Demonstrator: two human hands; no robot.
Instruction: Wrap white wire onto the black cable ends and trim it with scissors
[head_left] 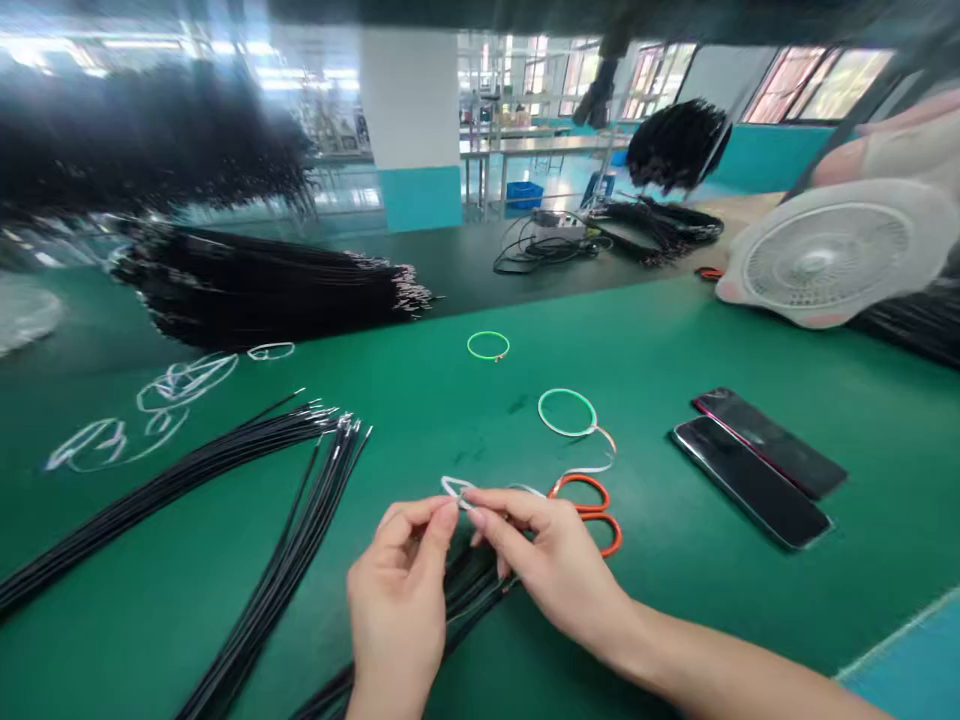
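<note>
On the green table (645, 340), the left hand (401, 580) and right hand (551, 560) together pinch a white strip (448, 487) above the cables (484, 605) and near the scissors (617, 536), where insufficient pinch force or a snag could let the strip slip free.

The single view comes from the person's head, looking forward and down across a smooth green tabletop (637, 340). It looks from above and behind the bare left hand (401, 570) and the bare right hand (551, 550), which sit close to the lens, low and near the middle. Its upper part reaches over the tabletop's far side to a flat-faced white-and-turquoise pillar (410, 110) and, at upper right, dark-framed glass windows (829, 87) farther back.
</note>
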